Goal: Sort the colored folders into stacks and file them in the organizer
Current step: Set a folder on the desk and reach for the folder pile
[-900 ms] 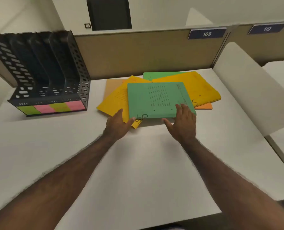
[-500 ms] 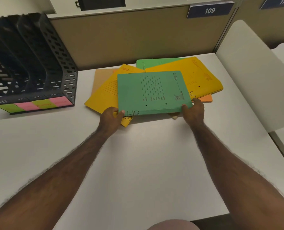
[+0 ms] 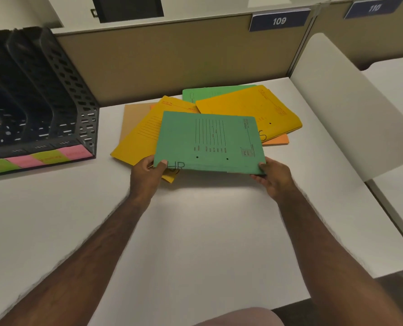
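Green folder (image 3: 207,142) w/ printed lines (marked "HR").

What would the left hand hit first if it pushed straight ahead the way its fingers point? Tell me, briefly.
The left hand grips the top green folder at its near left corner. Going straight on, it would probably meet the yellow folder just beyond first, though depth is unclear.

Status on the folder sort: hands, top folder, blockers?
Left hand and right hand each grip a near corner of the green folder. Yellow folders lie beneath. Organizer unfilled, nothing blocking.
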`<state>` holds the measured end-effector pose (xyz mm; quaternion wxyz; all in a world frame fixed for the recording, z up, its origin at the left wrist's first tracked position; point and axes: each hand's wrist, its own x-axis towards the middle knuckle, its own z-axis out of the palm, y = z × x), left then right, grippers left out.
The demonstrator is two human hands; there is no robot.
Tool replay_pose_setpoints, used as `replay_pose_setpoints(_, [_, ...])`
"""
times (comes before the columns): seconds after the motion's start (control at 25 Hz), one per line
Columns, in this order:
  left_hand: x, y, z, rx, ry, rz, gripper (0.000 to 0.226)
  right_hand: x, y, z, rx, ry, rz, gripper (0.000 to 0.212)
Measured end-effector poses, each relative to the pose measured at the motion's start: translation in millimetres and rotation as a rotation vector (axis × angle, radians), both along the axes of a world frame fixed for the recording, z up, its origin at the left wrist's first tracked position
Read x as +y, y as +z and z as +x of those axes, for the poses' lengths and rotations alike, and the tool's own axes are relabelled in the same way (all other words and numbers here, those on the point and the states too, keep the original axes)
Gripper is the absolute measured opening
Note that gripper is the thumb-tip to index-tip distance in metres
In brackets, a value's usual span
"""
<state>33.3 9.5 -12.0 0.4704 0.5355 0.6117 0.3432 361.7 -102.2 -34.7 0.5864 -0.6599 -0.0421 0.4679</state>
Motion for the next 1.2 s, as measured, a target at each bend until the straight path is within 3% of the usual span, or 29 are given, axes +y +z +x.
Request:
replay_pose_setpoints(0.16, [-18.4, 6.3, -7.3, -0.306, 0.116, -0.157, 0.065, -47.4, 8.8, -25.8, 0.27, -0.039, 0.118, 0.046])
replay_pose_setpoints(0.36, [-77.1, 18.7, -6.7, -0.544, 0.031, -0.241, 0.028, -102.8, 19.4, -77.4, 0.382, -0.135, 0.216, 0.042])
replay_pose_setpoints(0.52, [-127.2, 27.9, -9.0, -0.664, -0.132, -0.372, 0.03, -132.5, 31.4, -127.4, 0.411, -0.221, 0.28, 0.043])
replay_pose_setpoints(0.72, [-169.1, 23.3, -23.2, -0.792, -0.26, -0.391, 0.033, -165.0, 44.8, -191.7, 0.387, -0.215, 0.34, 0.045])
replay_pose_setpoints(0.92, [-189.3, 19.0, -44.3, -0.765, -0.31, -0.31, 0.043, -197.0, 51.6, -240.0, 0.259, -0.158, 0.336, 0.045])
replay_pose_setpoints(1.2, [-202.1, 26.4, -94.8, -0.573, -0.457, -0.166, 0.047, -233.7, 40.6, -263.6, 0.022, 0.03, 0.105, 0.04])
